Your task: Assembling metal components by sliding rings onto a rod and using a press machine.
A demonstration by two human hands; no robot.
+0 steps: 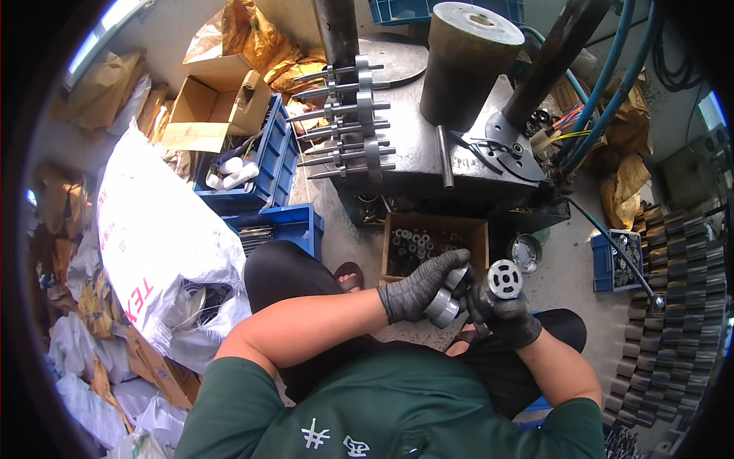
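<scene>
Both my hands wear dark gloves and are close together in front of my lap. My left hand (419, 289) is closed around grey metal cylindrical parts (441, 308); one sticks out below the fingers and another shows near the fingertips. In my right hand (514, 321) is a round metal part (505, 280), its slotted end face turned up, with a hole in the middle. The right fingers wrap its lower side. Just beyond the hands stands a cardboard box (479, 232) with many small metal rings in it. A round tin (526, 252) sits to its right.
Ahead is a metal machine table (401, 99) with a thick cylinder (468, 69) and a rack of pointed rods (367, 115). Blue crates (284, 164) and a white sack (153, 237) stand at left. Stacked metal tubes (665, 306) and a small blue bin (602, 264) are at right.
</scene>
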